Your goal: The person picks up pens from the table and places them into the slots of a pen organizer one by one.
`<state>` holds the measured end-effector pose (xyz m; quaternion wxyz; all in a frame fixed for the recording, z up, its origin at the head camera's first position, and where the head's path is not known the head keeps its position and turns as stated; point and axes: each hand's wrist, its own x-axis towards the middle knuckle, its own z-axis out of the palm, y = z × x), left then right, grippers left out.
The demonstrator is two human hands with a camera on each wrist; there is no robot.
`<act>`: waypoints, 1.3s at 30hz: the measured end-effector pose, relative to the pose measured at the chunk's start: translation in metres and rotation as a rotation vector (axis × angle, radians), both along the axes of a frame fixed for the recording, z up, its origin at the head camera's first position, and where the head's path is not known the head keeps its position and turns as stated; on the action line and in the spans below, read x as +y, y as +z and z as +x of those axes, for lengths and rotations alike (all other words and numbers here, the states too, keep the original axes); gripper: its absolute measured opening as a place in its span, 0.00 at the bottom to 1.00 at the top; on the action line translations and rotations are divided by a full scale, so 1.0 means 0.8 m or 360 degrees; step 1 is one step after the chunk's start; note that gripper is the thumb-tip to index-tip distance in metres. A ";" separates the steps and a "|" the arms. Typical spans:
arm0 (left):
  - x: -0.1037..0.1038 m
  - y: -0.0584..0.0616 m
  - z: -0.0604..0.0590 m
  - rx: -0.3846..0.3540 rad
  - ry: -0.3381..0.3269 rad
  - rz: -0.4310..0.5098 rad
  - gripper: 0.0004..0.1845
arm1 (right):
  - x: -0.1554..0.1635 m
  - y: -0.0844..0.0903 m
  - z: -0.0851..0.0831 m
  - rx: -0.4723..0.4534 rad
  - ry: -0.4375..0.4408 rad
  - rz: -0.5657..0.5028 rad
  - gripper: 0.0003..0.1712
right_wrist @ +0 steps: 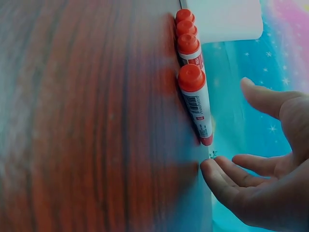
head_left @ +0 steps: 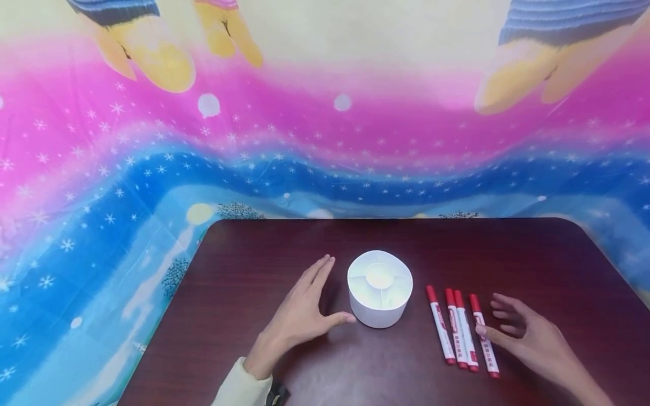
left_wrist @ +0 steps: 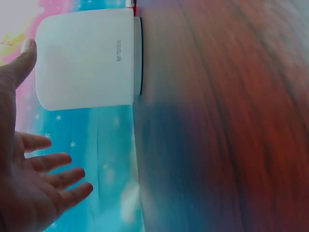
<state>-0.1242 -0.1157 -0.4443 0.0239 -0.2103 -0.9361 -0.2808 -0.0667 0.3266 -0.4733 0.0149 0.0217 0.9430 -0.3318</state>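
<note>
A white round organizer (head_left: pixel 378 316) with inner dividers and a central tube stands upright on the table. To its left is my left hand (head_left: pixel 303 313), fingers spread, the thumb close to its side; whether they touch I cannot tell. The left wrist view shows the organizer's plain wall (left_wrist: pixel 87 60) with small lettering. Several white markers with red caps lie side by side right of it, among them the leftmost marker (head_left: pixel 440 326) and the rightmost marker (head_left: pixel 486 344). My right hand (head_left: pixel 538 338) hovers beside the rightmost marker (right_wrist: pixel 197 108), fingers loosely bent, holding nothing.
The dark reddish-brown table (head_left: pixel 244 254) has rounded far corners. Behind it hangs a colourful cloth (head_left: pixel 325 141) with snowflakes and cartoon feet, close to the table's back edge. A dark band (head_left: pixel 276 393) shows at the left wrist by a pale sleeve (head_left: pixel 244 386).
</note>
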 end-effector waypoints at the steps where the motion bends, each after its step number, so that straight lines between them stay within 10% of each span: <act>1: 0.002 0.000 -0.001 -0.0006 -0.0007 0.0018 0.66 | 0.000 0.000 -0.001 -0.0012 -0.0008 -0.0005 0.52; 39: 0.030 -0.012 -0.032 -0.0117 -0.0273 0.0350 0.60 | -0.007 0.005 -0.025 -0.0283 -0.0048 -0.0009 0.47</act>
